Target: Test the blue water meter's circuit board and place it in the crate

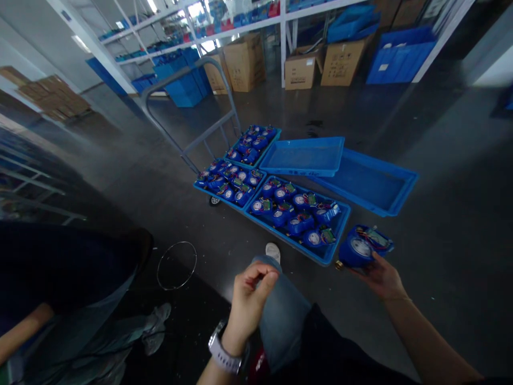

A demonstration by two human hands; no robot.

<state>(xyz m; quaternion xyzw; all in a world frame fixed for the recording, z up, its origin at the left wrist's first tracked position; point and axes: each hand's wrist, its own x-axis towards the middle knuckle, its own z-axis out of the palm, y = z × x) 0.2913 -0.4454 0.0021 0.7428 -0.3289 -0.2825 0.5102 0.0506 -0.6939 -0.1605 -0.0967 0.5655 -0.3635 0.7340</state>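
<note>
My right hand (380, 275) grips a blue water meter (356, 251) from below and the side. The meter has a round white dial, an exposed circuit board with coloured wires, and a brass end at its lower left. It is held up just right of the nearest blue tray (340, 235), where several similar meters (300, 223) lie. My left hand (252, 297), a pale-strapped watch on its wrist, is curled closed in front of my knee, thumb against the index finger. No object shows in it, and it is apart from the trays.
The trays rest on a flat trolley with a grey handle (160, 85); two more trays of meters (230, 182) sit behind. Blue trays without meters (300, 152) overlap to the right. A wire ring (176, 266) lies left. Another person's shoe (156, 329) shows lower left. Shelving and cartons (300, 69) stand behind.
</note>
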